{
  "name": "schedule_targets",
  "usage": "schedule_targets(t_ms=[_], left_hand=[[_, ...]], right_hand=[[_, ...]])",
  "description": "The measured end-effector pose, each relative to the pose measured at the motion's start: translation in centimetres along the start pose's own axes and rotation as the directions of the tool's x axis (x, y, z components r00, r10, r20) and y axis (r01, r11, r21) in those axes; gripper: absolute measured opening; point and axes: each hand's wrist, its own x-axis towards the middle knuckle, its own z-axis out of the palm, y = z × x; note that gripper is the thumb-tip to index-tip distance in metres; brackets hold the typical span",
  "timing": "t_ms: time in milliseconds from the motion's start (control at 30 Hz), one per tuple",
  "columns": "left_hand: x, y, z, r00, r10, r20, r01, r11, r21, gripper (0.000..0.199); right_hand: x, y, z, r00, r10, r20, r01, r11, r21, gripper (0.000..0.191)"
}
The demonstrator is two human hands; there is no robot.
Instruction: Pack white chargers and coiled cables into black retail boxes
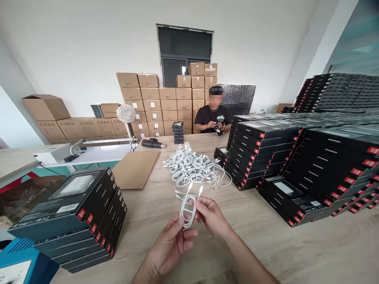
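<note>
A coiled white charging cable (187,211) is held up between my two hands, its two plugs pointing away from me. My left hand (174,240) pinches the lower left of the coil between thumb and fingers. On the coil's right side, my right hand (209,215) grips it near one plug, with the fingertips partly hidden. Just beyond lies a heap of similar white cables (192,165) on the wooden table (154,209). Another cable's ends rest on the table right behind the coil I hold.
Black boxes are stacked at left (89,213) and right (251,154). A cardboard sheet (136,167), a heat gun (153,143) and a white fan (126,114) are farther back. Across the table a person (213,114) handles a small black item. Cartons (168,104) line the wall.
</note>
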Motion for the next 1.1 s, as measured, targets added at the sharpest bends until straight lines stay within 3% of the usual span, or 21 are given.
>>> schedule_targets(t_ms=[100, 267, 533, 667, 733, 800, 867, 933, 1000, 1100], left_hand=[[0.0, -0.5, -0.6, 0.997, -0.019, 0.079, 0.018, 1.0, 0.014, 0.036], [0.2, -0.5, -0.9, 0.996, 0.076, 0.051, -0.079, 0.995, 0.062, 0.041], [0.4, 0.2, -0.1, 0.985, -0.106, 0.138, 0.115, 0.991, -0.064, 0.039], [0.5, 0.0, -0.4, 0.987, -0.03, 0.159, 0.047, 0.994, -0.102, 0.04], [0.5, 0.0, -0.3, 0.984, 0.018, 0.176, 0.002, 0.994, -0.113, 0.04], [0.5, 0.0, -0.2, 0.982, 0.044, 0.181, -0.022, 0.993, -0.12, 0.039], [0.6, -0.1, 0.0, 0.985, 0.045, 0.168, -0.025, 0.993, -0.118, 0.038], [0.7, -0.1, 0.1, 0.989, 0.033, 0.144, -0.016, 0.993, -0.115, 0.038], [0.9, -0.2, 0.1, 0.994, 0.029, 0.105, -0.016, 0.993, -0.12, 0.037], [1.1, -0.3, 0.0, 0.999, 0.027, 0.018, -0.024, 0.99, -0.139, 0.036]], right_hand=[[-0.4, -0.3, -0.1, 0.999, -0.003, 0.033, 0.004, 1.0, -0.011, 0.04], [-0.6, -0.7, -0.2, 0.999, -0.004, 0.054, 0.006, 0.999, -0.033, 0.041], [-0.2, -0.6, -0.3, 0.998, 0.016, 0.058, -0.019, 0.998, 0.054, 0.047], [-0.1, -0.1, -0.7, 0.994, 0.103, -0.043, -0.111, 0.961, -0.254, 0.049], [-0.2, -0.3, -0.8, 0.993, 0.118, -0.01, -0.109, 0.873, -0.476, 0.043], [-0.5, -0.6, -0.6, 0.994, 0.059, 0.095, 0.014, 0.778, -0.628, 0.034], [-0.7, -0.9, -0.4, 0.976, -0.041, 0.215, 0.18, 0.707, -0.684, 0.029], [-0.7, -1.0, -0.2, 0.959, -0.112, 0.26, 0.263, 0.691, -0.674, 0.029], [-0.7, -0.9, 0.0, 0.967, -0.127, 0.222, 0.242, 0.728, -0.641, 0.031], [-0.6, -0.6, 0.1, 0.978, -0.2, 0.063, 0.194, 0.75, -0.632, 0.029]])
